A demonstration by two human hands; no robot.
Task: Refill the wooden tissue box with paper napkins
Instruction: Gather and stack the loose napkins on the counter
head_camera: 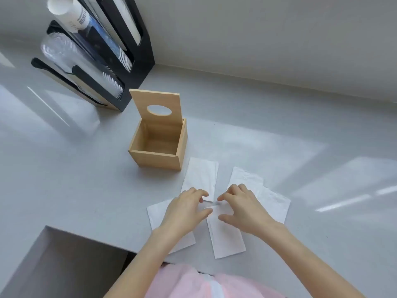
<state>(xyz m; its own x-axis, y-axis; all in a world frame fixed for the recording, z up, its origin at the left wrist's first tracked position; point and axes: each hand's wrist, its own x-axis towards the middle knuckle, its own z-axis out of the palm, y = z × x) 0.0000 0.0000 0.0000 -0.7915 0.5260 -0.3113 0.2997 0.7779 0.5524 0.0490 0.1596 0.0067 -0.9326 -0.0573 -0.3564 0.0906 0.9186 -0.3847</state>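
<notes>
The wooden tissue box (158,157) stands on the grey counter with its lid (158,104) raised upright; the inside is bare. Several white folded paper napkins lie flat in front of it: one (202,175) just below the box, one (245,176) to its right, another (276,204) further right, one (158,214) under my left wrist, and one (225,235) nearest me. My left hand (184,209) and my right hand (242,209) hover with spread fingers over the top edge of the nearest napkin, fingertips close together, holding nothing.
A black cup dispenser rack (120,61) with stacks of paper and plastic cups and lids stands at the back left. The counter (86,168) has a cut-out corner (53,265) at the lower left. A wall runs behind.
</notes>
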